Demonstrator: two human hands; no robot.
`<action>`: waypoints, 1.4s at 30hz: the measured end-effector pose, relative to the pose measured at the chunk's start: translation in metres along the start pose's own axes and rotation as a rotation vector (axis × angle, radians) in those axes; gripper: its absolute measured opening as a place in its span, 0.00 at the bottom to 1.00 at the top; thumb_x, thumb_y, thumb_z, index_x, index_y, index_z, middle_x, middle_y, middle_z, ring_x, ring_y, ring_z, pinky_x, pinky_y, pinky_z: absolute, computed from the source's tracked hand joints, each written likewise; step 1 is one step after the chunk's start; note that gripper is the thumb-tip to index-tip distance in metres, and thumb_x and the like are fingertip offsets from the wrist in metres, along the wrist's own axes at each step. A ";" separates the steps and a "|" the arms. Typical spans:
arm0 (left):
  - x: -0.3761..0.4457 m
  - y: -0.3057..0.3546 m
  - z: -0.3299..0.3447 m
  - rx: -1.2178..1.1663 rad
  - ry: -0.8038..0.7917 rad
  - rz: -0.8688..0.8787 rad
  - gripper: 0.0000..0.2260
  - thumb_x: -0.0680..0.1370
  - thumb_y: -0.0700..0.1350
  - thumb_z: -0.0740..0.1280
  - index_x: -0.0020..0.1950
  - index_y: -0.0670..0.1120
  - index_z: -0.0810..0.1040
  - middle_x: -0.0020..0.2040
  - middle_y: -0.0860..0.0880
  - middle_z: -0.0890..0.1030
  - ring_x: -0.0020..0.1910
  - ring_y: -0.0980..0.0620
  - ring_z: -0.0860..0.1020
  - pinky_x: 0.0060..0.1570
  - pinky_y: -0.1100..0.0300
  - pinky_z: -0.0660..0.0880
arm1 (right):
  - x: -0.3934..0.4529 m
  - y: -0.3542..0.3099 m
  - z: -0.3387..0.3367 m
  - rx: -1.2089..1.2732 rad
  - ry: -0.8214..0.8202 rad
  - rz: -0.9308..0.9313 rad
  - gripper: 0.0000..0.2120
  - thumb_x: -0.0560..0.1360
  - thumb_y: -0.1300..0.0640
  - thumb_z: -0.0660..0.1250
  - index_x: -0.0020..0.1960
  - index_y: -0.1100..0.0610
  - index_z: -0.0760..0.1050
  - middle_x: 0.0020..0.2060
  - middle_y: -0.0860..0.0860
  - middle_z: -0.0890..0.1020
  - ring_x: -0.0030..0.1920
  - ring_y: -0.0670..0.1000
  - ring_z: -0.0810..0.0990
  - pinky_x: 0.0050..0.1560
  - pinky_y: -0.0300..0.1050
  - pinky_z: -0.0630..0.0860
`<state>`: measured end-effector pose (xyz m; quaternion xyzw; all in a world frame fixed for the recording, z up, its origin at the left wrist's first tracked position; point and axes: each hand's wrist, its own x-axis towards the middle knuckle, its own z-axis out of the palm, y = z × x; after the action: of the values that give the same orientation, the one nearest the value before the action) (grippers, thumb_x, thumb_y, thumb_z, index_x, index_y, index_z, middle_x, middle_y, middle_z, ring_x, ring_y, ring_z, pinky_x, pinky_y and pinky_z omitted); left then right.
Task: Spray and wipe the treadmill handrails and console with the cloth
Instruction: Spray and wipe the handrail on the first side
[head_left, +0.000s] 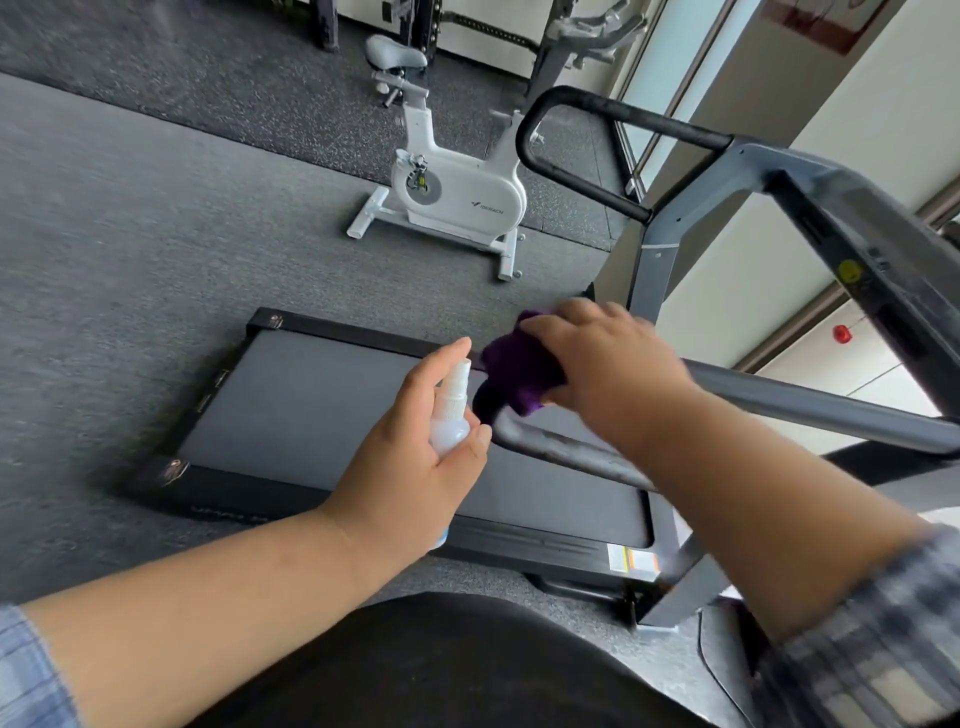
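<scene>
**Wiping the near handrail, bottle at the ready**

Speckled grey gym flooring (156, 218) runs under everything here, with a white exercise bike (452, 182) standing beyond the treadmill and tall windows along the right.

I am standing beside the treadmill, looking across its dark belt (322, 410). My right hand (608, 364) is curled around the purple cloth (519, 374), pressing it onto the rounded end of the near handrail (810, 402). My left hand (415, 457) is wrapped around the small clear spray bottle (452, 415), forefinger up by the white nozzle, which points toward the cloth and rail end.

I judge the step to be the wipe of this rail, freshly sprayed or about to be. To do it well I would keep the cloth folded around the tube so it covers top and underside together, then draw it in one steady pass along the bar toward the console, rather than dabbing. Any spray should land on the rail or cloth, not drift down to the belt.

Counted: one cloth, one spray bottle, two handrails, namely the near one under my hand and the far handrail (582, 140) with its black looped grip, one treadmill, one bike. The console (862, 244) shows only as a dark, blurred slab at the right edge; I cannot make out its face.
</scene>
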<state>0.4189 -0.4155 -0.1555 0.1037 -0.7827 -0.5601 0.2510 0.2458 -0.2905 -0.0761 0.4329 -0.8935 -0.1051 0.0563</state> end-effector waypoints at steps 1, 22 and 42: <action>0.004 0.000 0.000 0.008 0.001 -0.004 0.27 0.74 0.57 0.66 0.66 0.79 0.60 0.53 0.59 0.79 0.49 0.58 0.79 0.50 0.60 0.76 | -0.006 0.015 -0.002 0.086 -0.013 0.062 0.38 0.68 0.40 0.76 0.74 0.40 0.64 0.66 0.48 0.73 0.63 0.58 0.73 0.61 0.54 0.72; 0.012 0.004 0.051 0.027 -0.034 0.047 0.31 0.78 0.48 0.70 0.64 0.80 0.60 0.50 0.60 0.80 0.49 0.57 0.79 0.48 0.68 0.73 | -0.018 0.013 0.021 0.184 0.222 0.216 0.37 0.69 0.27 0.64 0.74 0.41 0.67 0.66 0.48 0.75 0.63 0.58 0.73 0.62 0.58 0.69; 0.022 0.062 0.173 0.094 -0.153 0.127 0.36 0.78 0.40 0.71 0.65 0.79 0.60 0.47 0.59 0.80 0.49 0.58 0.79 0.51 0.76 0.69 | -0.085 0.132 0.050 0.210 0.257 0.178 0.37 0.69 0.39 0.72 0.75 0.47 0.67 0.68 0.49 0.73 0.64 0.57 0.73 0.66 0.54 0.69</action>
<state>0.3198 -0.2608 -0.1345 0.0226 -0.8300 -0.5118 0.2206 0.1883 -0.1374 -0.0944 0.3653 -0.9199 0.0503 0.1336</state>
